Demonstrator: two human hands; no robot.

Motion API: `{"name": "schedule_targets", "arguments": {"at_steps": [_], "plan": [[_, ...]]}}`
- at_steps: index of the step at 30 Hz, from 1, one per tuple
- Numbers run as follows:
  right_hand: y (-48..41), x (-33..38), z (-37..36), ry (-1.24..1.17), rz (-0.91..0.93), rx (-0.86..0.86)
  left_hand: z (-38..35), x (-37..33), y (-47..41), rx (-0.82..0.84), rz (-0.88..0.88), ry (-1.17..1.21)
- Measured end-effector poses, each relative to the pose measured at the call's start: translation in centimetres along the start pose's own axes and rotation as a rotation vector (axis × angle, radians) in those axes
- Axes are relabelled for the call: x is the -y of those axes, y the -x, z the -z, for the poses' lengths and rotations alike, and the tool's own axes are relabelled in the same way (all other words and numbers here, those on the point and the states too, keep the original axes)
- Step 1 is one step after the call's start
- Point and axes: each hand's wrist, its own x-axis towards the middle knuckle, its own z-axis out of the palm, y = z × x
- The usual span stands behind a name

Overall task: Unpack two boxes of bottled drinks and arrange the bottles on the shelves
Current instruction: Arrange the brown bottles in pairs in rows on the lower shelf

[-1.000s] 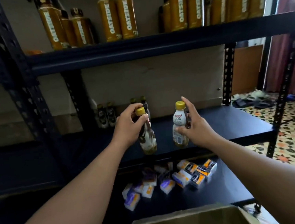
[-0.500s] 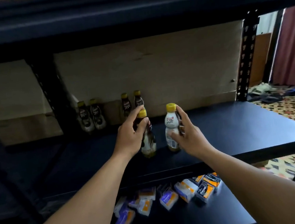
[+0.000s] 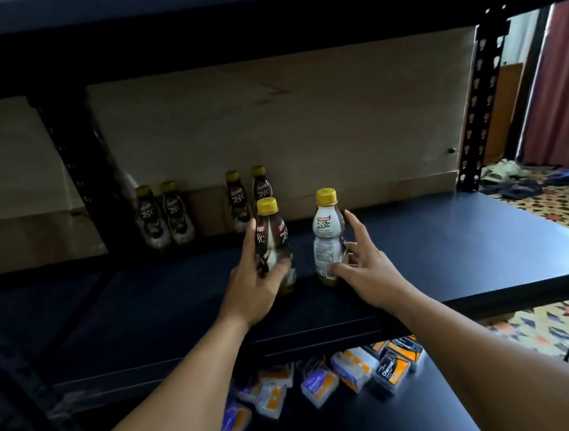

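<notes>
Our left hand (image 3: 253,283) keeps a closed grip low around the dark bottle (image 3: 273,243), while our right hand (image 3: 361,267) has a wide grip, its spread fingers only steadying the white bottle (image 3: 326,239), both upright on the shelf (image 3: 451,252), forward of the four bottles (image 3: 173,214) at the shelf's back, likely to start a second row.

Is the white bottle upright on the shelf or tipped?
Upright: white bottle stands base down on the shelf, yellow cap on top.
</notes>
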Motion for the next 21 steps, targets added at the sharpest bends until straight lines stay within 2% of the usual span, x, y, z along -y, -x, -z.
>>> {"name": "schedule_targets", "arguments": {"at_steps": [6,14,21], "plan": [[-0.4,-0.2,-0.1,-0.014,-0.007,0.001,-0.3,0.8,-0.5,0.013,-0.056,-0.073],[-0.9,-0.7,-0.6,-0.133,-0.030,-0.013,-0.6,1.3,-0.7,0.046,-0.045,-0.037],[-0.4,-0.1,-0.4,-0.040,-0.021,-0.021,-0.5,0.8,-0.6,0.051,-0.055,-0.031]]}}
